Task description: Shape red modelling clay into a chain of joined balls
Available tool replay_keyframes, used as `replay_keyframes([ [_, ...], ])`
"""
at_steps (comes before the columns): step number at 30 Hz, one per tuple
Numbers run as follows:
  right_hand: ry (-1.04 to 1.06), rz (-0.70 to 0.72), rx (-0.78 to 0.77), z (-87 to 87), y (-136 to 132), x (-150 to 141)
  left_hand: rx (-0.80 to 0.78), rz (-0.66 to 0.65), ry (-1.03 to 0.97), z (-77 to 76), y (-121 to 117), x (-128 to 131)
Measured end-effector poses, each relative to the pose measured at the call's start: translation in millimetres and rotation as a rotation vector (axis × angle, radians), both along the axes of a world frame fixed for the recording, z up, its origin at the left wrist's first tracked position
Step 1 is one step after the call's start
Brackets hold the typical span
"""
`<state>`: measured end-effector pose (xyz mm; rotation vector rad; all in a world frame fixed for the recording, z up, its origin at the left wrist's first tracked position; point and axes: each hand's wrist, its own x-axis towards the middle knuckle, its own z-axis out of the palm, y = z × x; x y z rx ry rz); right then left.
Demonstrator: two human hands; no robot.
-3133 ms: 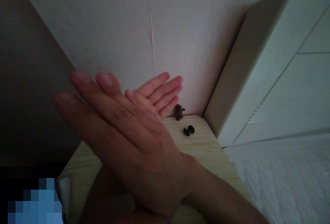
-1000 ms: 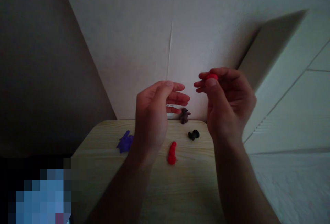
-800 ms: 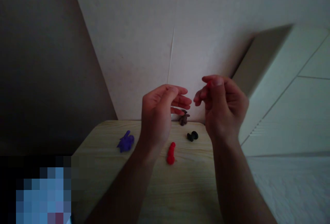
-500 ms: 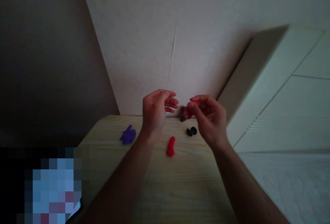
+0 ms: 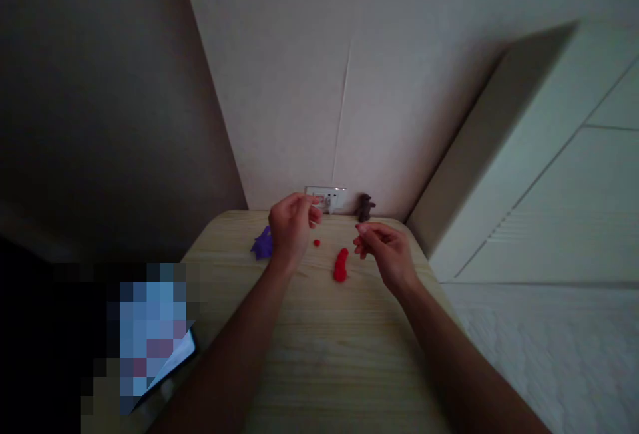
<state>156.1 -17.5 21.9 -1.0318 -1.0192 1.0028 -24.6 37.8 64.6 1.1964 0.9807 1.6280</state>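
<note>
My left hand (image 5: 294, 224) hovers over the back of the wooden table, its fingers loosely bent and apart, with nothing seen in them. My right hand (image 5: 387, 247) is closed in a pinch, thumb against index finger, with a tiny reddish bit of modelling clay at the tips, blurred. Between the hands a small red clay ball (image 5: 317, 243) lies on the table. Just left of my right hand lies a red clay piece (image 5: 340, 267), lumpy and narrower at its far end. A purple clay figure (image 5: 261, 246) is partly hidden by my left hand.
A dark brown figure (image 5: 365, 208) stands by the wall at the table's (image 5: 319, 341) back. A wall socket (image 5: 335, 196) with a plug sits behind my left hand. At lower left is a lit screen (image 5: 174, 361), partly pixelated. A pale cabinet (image 5: 539, 174) rises on the right.
The view has shifted. Both hands have drawn apart; my right hand is lower. The red ball and wall socket now show more plainly. The black pieces near my right hand are out of sight.
</note>
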Motion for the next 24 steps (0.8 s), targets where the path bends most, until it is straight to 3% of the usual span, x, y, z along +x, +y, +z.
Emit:
replay_keyframes([
  [6, 0.212, 0.029, -0.05, -18.1, 2.9, 10.0, 0.079, 0.084, 0.153, -33.1, -1.5, -3.8],
  [12, 0.134, -0.01, -0.091, -29.9, 1.8, 12.8, 0.154, 0.142, 0.324, -60.9, -2.9, -9.2],
  [17, 0.096, -0.028, -0.151, -32.7, 1.2, 12.8, 0.21, 0.12, 0.491, -73.2, -6.4, -9.6],
  [24, 0.197, 0.071, -0.173, -45.9, 6.7, 15.0, 0.193, 0.113, 0.52, -78.1, -11.1, -6.4],
])
